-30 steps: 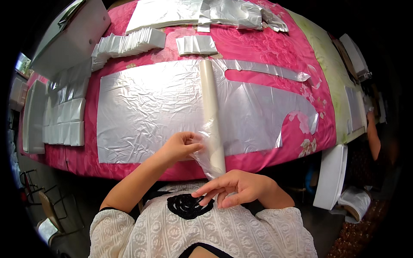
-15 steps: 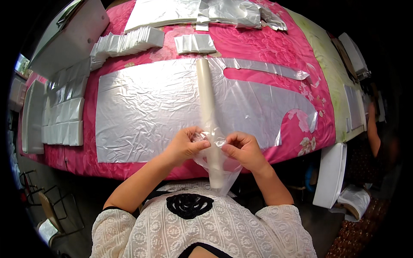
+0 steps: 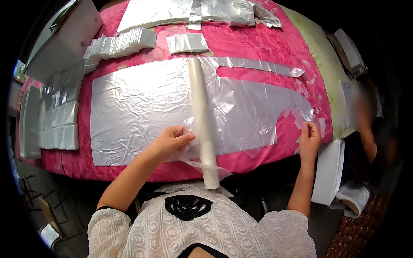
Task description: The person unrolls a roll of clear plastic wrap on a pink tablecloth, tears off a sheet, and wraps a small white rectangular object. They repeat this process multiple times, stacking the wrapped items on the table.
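Note:
A thin, silvery-clear plastic apron [image 3: 254, 107] lies spread on the table, with a long slot and a curved cut-out at its right end. A cream-coloured tube [image 3: 198, 99] lies across it, its near end past the table edge towards my body. Just left of the tube, my left hand [image 3: 174, 141] is closed on a loose part of the plastic film, which hangs in a fold under the tube. Over at the right, my right hand [image 3: 310, 136] pinches the apron's tip beside the curved cut-out.
Folded plastic packets [image 3: 187, 43] lie beyond the apron, with a fanned row [image 3: 122, 45] and more stacks [image 3: 60, 136] to the left. Flat sheets [image 3: 159, 16] are piled at the far edge. White foam boxes [image 3: 329, 172] stand at the sides. Another person's arm [image 3: 368, 139] is at right.
My right hand has moved from beside the tube to the apron's right tip. My left hand has shifted slightly left, still closed on film. The bunched film over the tube has loosened.

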Motion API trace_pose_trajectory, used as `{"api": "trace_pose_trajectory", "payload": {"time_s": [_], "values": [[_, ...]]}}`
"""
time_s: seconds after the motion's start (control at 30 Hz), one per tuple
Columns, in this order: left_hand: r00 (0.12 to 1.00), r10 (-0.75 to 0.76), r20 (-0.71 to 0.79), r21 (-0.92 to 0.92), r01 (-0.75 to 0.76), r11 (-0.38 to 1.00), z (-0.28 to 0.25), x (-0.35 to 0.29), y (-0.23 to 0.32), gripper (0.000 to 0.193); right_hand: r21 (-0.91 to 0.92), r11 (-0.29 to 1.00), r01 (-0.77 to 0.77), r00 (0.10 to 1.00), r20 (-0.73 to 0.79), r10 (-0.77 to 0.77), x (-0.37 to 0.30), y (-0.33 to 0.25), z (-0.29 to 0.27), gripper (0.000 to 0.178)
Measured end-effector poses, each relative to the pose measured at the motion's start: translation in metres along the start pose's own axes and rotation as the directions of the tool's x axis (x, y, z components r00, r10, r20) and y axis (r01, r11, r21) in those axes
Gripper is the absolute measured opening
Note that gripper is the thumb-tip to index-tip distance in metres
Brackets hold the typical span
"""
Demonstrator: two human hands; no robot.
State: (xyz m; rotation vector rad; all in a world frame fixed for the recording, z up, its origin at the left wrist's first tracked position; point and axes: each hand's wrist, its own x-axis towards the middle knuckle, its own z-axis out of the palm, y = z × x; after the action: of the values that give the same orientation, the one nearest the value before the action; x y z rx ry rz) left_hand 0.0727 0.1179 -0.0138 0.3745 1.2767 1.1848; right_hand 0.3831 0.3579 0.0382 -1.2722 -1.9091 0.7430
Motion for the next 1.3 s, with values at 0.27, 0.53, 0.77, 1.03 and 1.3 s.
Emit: {"api": "trace_pose_trajectory", "payload": {"time_s": [0.27, 0.53, 0.77, 1.03, 1.3], "values": [[0.999, -0.033, 0.01, 0.108, 0.032, 0.994, -0.051, -0.016, 0.022, 0.016, -0.169, 0.983, -0.066, 0.419, 0.89, 0.181, -0.126, -0.084, 0.091, 0.044], [0.939, -0.025, -0.344, 0.341, 0.15, 0.928, -0.166, -0.068, 0.053, 0.016, -0.159, 0.915, -0.371, 0.307, 0.909, 0.282, -0.131, -0.077, 0.089, 0.035], [0.88, 0.18, -0.439, 0.729, 0.232, 0.645, -0.205, -0.091, 0.067, 0.024, -0.16, 0.935, -0.317, 0.405, 0.869, 0.286, -0.127, -0.069, 0.075, 0.034], [0.611, 0.787, 0.086, 0.972, -0.225, 0.068, -0.039, -0.041, 0.072, 0.034, -0.169, 0.934, -0.314, 0.425, 0.855, 0.297, -0.13, -0.066, 0.075, 0.033], [0.721, 0.672, 0.171, 0.965, -0.259, 0.032, 0.037, 0.038, -0.017, 0.06, -0.175, 0.94, -0.292, 0.35, 0.895, 0.276, -0.124, -0.061, 0.073, 0.04]]}}
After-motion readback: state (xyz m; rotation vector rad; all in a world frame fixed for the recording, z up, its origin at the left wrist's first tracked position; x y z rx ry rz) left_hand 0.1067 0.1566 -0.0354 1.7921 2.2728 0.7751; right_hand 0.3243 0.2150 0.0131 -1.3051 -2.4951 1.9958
